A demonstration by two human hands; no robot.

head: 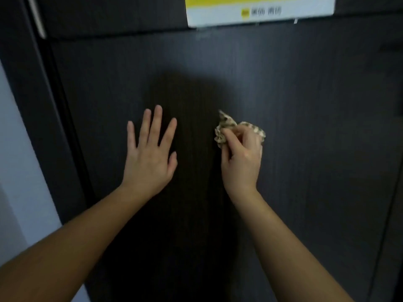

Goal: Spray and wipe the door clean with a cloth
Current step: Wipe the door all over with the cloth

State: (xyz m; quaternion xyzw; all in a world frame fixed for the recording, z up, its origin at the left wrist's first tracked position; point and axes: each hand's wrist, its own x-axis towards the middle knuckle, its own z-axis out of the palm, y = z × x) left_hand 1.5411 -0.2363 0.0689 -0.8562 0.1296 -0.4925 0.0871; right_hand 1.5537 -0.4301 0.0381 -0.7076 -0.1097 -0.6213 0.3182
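Dark wood-grain door panel (294, 105) mid-wipe, both hands up against it.

Metal handle (37, 16) sits at the door's top left corner. Left hand (150, 153) lies flat, fingers straight and spread, near the panel's middle, probably bracing the door against wiping pressure. Just right of it, right hand (242, 155) clenches a crumpled patterned beige cloth (224, 127), bunched so the wad meets the surface. Yellow-and-white paper notice (259, 12) is stuck along the top edge. No spray bottle visible.

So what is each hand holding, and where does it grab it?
The right hand grips a bunched-up patterned cloth around its middle, with the ends poking out above the fingers. The left hand holds nothing, its fingers spread against the dark door.
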